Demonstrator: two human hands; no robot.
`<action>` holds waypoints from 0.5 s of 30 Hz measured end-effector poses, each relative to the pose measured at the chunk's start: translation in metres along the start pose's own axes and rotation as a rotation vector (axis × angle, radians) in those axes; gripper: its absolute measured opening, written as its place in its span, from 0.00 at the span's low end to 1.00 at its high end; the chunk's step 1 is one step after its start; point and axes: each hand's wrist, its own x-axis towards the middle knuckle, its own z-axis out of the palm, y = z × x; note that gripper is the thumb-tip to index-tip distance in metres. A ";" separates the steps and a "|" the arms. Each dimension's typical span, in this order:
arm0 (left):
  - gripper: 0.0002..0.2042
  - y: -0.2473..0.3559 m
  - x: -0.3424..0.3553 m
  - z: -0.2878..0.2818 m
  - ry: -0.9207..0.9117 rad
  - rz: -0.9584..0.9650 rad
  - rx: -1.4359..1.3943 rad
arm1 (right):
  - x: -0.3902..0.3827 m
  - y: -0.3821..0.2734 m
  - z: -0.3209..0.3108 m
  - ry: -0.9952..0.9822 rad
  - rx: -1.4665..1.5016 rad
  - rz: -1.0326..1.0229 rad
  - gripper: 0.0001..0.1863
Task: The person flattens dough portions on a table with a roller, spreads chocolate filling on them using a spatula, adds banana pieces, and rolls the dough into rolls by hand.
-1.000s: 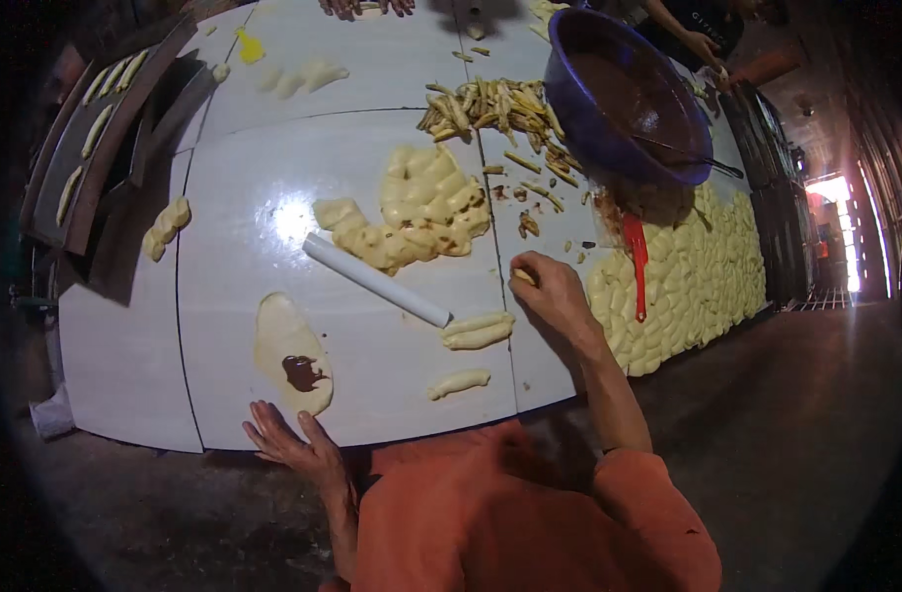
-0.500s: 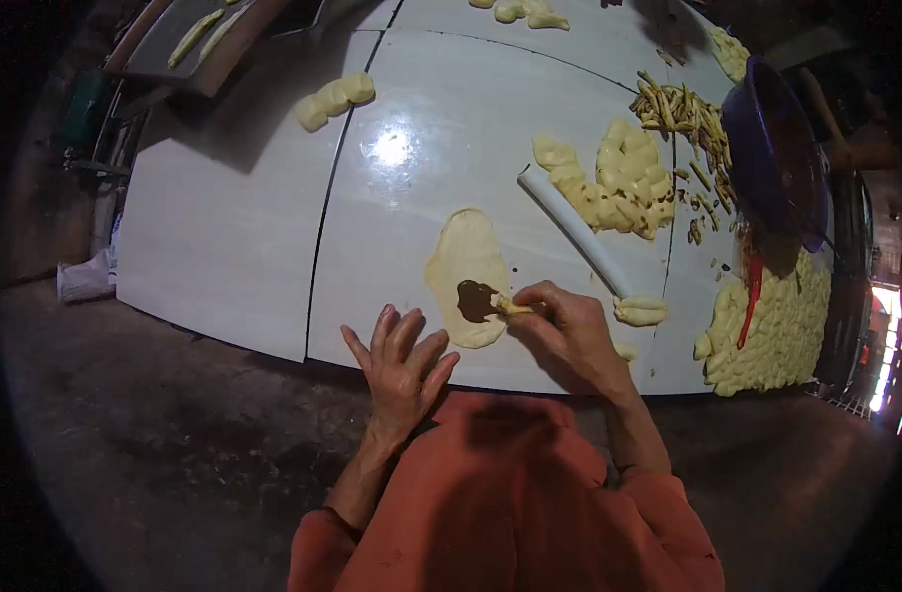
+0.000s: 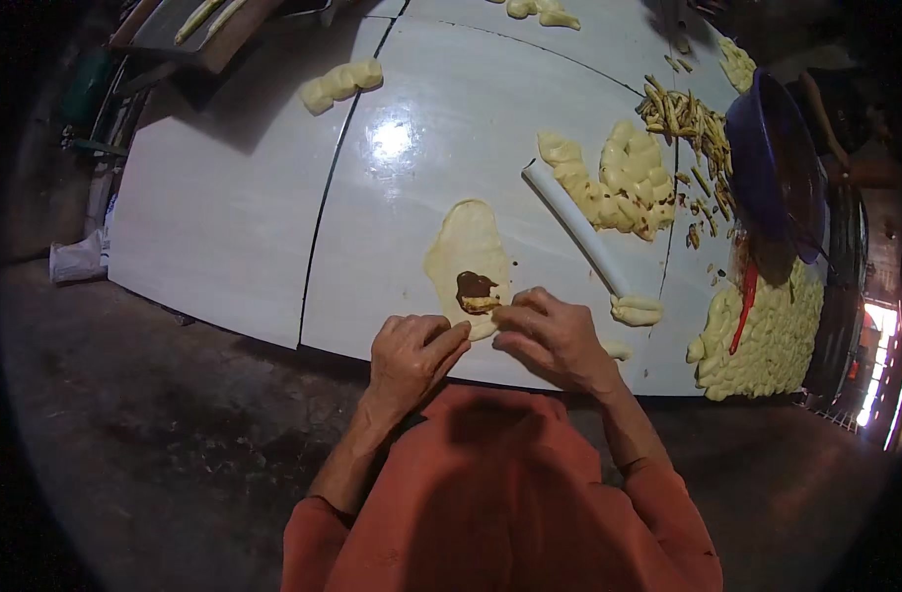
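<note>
A flattened oval of pale dough (image 3: 463,237) lies on the white table, with a patch of dark brown filling (image 3: 474,285) near its close end. A pale yellowish strip (image 3: 481,305) rests on that filling. At the dough's lower left edge, my left hand (image 3: 409,357) has its fingers curled and its thumb pressed to the rim. Opposite it, my right hand (image 3: 558,340) pinches the lower right rim with bent fingers. To the right is a white rolling tube (image 3: 576,227), and small dough pieces (image 3: 636,311) lie by its near end.
Clumped dough pieces (image 3: 634,178) lie beyond the tube. A pile of pale strips (image 3: 688,118) sits beside a purple basin (image 3: 775,148) at the right. More dough pieces (image 3: 767,335) cover the near right corner, with a red utensil (image 3: 745,306). A dough row (image 3: 342,85) lies far left.
My right hand has let go of the strip, which now lies on the filling, and moved to the dough's rim. My left hand has come in from spread fingers to the dough's near edge.
</note>
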 end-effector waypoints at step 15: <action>0.06 0.007 0.034 -0.002 -0.064 -0.488 -0.138 | 0.021 0.015 0.011 0.084 -0.103 0.041 0.08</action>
